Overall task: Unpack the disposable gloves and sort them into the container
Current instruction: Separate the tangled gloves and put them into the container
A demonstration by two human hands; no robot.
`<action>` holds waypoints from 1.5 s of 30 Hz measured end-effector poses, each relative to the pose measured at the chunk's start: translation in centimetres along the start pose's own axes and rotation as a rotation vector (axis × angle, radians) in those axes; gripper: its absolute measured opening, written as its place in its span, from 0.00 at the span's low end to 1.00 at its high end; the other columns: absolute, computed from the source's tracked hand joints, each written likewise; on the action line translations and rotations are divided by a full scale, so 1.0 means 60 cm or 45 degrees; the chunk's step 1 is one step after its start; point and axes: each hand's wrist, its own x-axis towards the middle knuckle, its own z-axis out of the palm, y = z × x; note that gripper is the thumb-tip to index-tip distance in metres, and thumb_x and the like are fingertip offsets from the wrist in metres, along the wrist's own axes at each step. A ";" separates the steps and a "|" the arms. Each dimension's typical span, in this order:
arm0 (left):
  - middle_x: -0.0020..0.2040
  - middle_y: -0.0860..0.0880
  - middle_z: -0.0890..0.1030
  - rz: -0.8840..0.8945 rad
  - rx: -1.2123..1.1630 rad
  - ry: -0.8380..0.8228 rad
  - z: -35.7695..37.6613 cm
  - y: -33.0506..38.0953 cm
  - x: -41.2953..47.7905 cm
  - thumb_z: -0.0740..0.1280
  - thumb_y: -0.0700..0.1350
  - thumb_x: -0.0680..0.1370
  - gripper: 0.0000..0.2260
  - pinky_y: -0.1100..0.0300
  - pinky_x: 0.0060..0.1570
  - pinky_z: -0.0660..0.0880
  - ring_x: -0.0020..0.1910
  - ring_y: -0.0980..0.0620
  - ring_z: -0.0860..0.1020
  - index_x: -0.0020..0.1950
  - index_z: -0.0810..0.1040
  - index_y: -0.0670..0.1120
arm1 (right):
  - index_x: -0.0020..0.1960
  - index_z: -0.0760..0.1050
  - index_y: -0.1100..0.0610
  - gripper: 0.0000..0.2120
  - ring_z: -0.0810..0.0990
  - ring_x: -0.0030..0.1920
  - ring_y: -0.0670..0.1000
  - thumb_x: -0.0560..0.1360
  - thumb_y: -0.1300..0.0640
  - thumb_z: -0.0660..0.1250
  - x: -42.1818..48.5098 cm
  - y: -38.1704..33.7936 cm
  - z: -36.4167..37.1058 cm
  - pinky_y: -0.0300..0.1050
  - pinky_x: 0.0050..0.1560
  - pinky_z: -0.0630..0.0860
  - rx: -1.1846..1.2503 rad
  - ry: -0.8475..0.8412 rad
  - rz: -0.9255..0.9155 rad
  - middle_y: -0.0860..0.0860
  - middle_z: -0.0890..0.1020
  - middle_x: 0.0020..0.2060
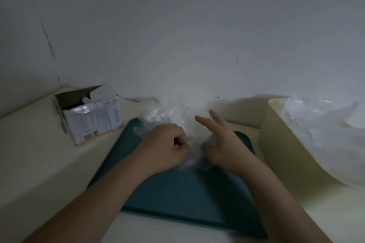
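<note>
While clear gloves [173,116] are being pinched by the curled left hand [164,148] over the green tray [177,193], they are being touched by the wide-spread right hand [223,144]; more gloves [325,136] are being held by the cream container [280,154] right of the grip.

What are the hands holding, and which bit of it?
The left hand pinches the bunch of clear gloves at its near edge. The right hand touches it too, fingers spread; its grip cannot be told.

Count: 1 opened carton [92,116], 10 o'clock; 1 teal tray [189,193], 6 o'clock; 1 cream container [280,144], 3 o'clock; 2 hands: left hand [164,148], right hand [223,144]; 2 glove heaps: centre heap [171,112], container heap [325,134]. Gloves per heap uncountable.
</note>
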 end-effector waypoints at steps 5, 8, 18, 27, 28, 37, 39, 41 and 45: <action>0.44 0.53 0.79 0.149 -0.139 0.362 -0.035 0.025 -0.014 0.70 0.39 0.76 0.09 0.60 0.40 0.75 0.45 0.52 0.79 0.39 0.74 0.48 | 0.62 0.82 0.45 0.13 0.76 0.69 0.48 0.78 0.53 0.73 0.002 0.026 0.006 0.39 0.69 0.69 -0.001 0.167 -0.050 0.44 0.80 0.66; 0.47 0.56 0.82 0.121 -0.259 0.490 -0.045 0.032 -0.014 0.70 0.43 0.80 0.05 0.62 0.42 0.77 0.48 0.53 0.81 0.45 0.78 0.50 | 0.45 0.83 0.43 0.07 0.83 0.49 0.41 0.78 0.55 0.72 0.005 0.024 0.005 0.41 0.57 0.78 0.202 0.328 -0.001 0.37 0.85 0.46; 0.47 0.58 0.80 0.041 -0.192 0.280 -0.038 0.019 -0.009 0.73 0.44 0.79 0.04 0.69 0.44 0.72 0.48 0.58 0.79 0.50 0.84 0.53 | 0.59 0.82 0.46 0.15 0.81 0.60 0.40 0.75 0.60 0.70 -0.006 0.000 0.006 0.47 0.65 0.77 0.326 0.253 -0.165 0.39 0.84 0.57; 0.43 0.44 0.87 -0.129 -1.029 0.194 -0.086 0.073 -0.017 0.75 0.40 0.78 0.02 0.54 0.46 0.80 0.43 0.50 0.85 0.46 0.85 0.46 | 0.53 0.86 0.57 0.07 0.85 0.51 0.46 0.77 0.55 0.74 -0.026 -0.053 -0.038 0.45 0.54 0.80 0.776 0.360 -0.318 0.53 0.88 0.49; 0.42 0.45 0.87 -0.164 -1.069 0.197 -0.088 0.075 -0.016 0.76 0.40 0.77 0.01 0.52 0.47 0.81 0.43 0.48 0.85 0.47 0.85 0.46 | 0.49 0.86 0.61 0.08 0.85 0.46 0.48 0.77 0.57 0.72 -0.028 -0.057 -0.044 0.44 0.50 0.80 0.896 0.339 -0.296 0.56 0.88 0.45; 0.41 0.46 0.77 -0.455 -1.256 0.144 -0.097 0.047 -0.001 0.79 0.47 0.72 0.08 0.54 0.42 0.78 0.42 0.47 0.75 0.40 0.84 0.44 | 0.39 0.79 0.61 0.14 0.64 0.24 0.48 0.82 0.58 0.68 -0.016 -0.028 -0.044 0.38 0.26 0.62 1.046 0.347 0.162 0.53 0.70 0.24; 0.41 0.47 0.77 -0.473 -1.219 0.167 -0.102 0.042 0.000 0.79 0.48 0.71 0.09 0.52 0.46 0.79 0.45 0.48 0.76 0.38 0.82 0.47 | 0.43 0.81 0.63 0.12 0.65 0.25 0.49 0.82 0.58 0.67 -0.012 -0.014 -0.047 0.39 0.26 0.62 1.097 0.304 0.220 0.53 0.70 0.25; 0.40 0.47 0.77 -0.468 -1.224 0.176 -0.106 0.039 0.000 0.79 0.48 0.72 0.10 0.53 0.47 0.78 0.45 0.48 0.77 0.36 0.81 0.47 | 0.45 0.80 0.64 0.10 0.64 0.25 0.49 0.83 0.60 0.66 -0.006 -0.002 -0.047 0.38 0.25 0.62 1.130 0.269 0.256 0.54 0.71 0.25; 0.44 0.43 0.83 -0.395 -1.297 0.203 -0.106 0.045 -0.001 0.79 0.47 0.72 0.10 0.44 0.59 0.80 0.47 0.45 0.82 0.38 0.80 0.46 | 0.46 0.79 0.63 0.10 0.69 0.25 0.51 0.84 0.63 0.64 0.005 0.032 -0.034 0.41 0.26 0.70 1.095 0.310 0.390 0.55 0.74 0.27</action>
